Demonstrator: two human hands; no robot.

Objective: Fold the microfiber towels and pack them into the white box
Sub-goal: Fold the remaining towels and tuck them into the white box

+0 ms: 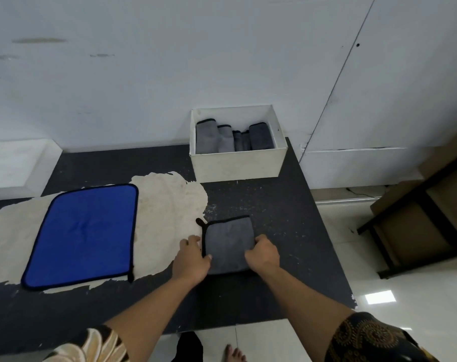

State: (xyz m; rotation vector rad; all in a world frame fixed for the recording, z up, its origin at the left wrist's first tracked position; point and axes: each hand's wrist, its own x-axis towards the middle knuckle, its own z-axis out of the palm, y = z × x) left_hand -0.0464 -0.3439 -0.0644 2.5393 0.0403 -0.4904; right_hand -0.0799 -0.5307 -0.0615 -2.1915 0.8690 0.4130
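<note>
Grey towel is lying folded into a small square on the dark table, in front of the white box, on your side of it and clear of its wall. You are gripping the square at both sides: your left hand is pinching the left edge with the thumb lying on top, and your right hand is curling its fingers round the right edge. Inside the box, folded towels are standing in a row. Left of the box and nearer to you, a blue towel is lying spread flat.
</note>
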